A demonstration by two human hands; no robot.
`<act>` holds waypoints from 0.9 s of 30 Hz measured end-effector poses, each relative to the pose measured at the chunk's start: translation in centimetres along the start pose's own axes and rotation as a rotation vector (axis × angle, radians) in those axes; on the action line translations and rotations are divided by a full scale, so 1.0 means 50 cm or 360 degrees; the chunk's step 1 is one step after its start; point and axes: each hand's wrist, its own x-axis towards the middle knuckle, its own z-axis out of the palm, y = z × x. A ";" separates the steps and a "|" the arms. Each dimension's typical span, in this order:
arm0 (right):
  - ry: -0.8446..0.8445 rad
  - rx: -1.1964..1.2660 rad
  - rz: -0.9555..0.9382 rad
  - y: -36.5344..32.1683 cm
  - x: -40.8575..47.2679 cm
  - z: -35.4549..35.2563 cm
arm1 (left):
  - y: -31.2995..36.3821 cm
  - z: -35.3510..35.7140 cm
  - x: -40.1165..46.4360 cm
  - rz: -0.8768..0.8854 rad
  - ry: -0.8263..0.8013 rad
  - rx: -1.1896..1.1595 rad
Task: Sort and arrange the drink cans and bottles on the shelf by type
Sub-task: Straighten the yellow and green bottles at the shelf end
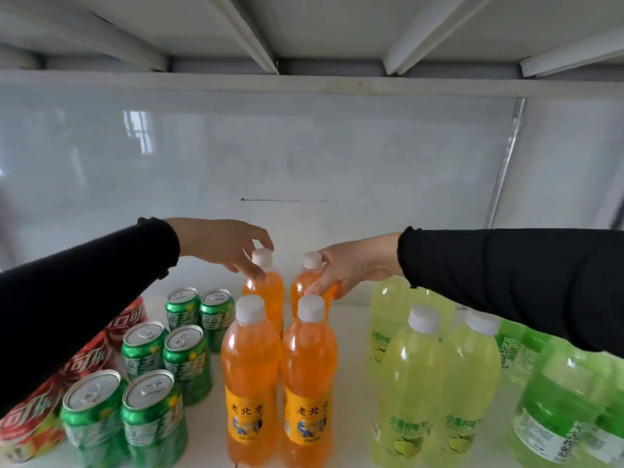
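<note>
Shelf (351,319) largely sorted by type. Left grip (229,246) and right grip (341,268) each clamp a rear orange bottle (266,285), twelve o'clock.

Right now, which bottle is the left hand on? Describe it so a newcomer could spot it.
Find the four orange bottles mid-shelf, between the green cans and the pale yellow-green bottles. It is the back-left orange bottle. The left hand grips its neck below the white cap.

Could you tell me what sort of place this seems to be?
Probably a shop-style drinks shelf: a white shelf board under another shelf's ribbed underside, stocked with grouped green cans, orange soda bottles and yellow-green bottles.
</note>
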 end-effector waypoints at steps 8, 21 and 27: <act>0.0106 0.0125 0.0027 0.006 0.008 0.009 | -0.014 0.019 0.031 0.0406 -0.0010 -0.0159; 0.0181 0.0197 0.0142 0.009 0.016 0.014 | -0.018 0.025 0.044 0.0461 0.0003 -0.0235; 0.0163 0.0189 0.0185 0.005 0.011 0.015 | -0.016 0.022 0.045 0.0365 -0.0026 -0.0192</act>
